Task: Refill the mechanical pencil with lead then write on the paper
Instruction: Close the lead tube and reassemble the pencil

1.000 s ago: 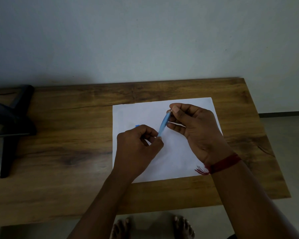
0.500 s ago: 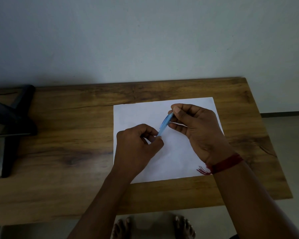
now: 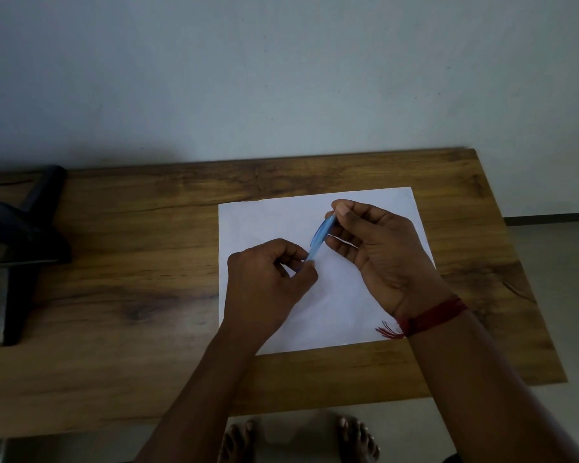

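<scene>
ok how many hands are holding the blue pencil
2. The left hand pinches the lower end of the pencil, and the right hand grips its upper end. Both are above the paper. No other hands are in view.

Dim, underexposed, softly blurred wide-angle view

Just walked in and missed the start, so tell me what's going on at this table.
A person is working on a blue mechanical pencil, held in the air over a white sheet of paper on the wooden table. The left hand pinches its near end and the right hand pinches its far end. No writing shows on the paper, so the refill step looks unfinished.
</scene>
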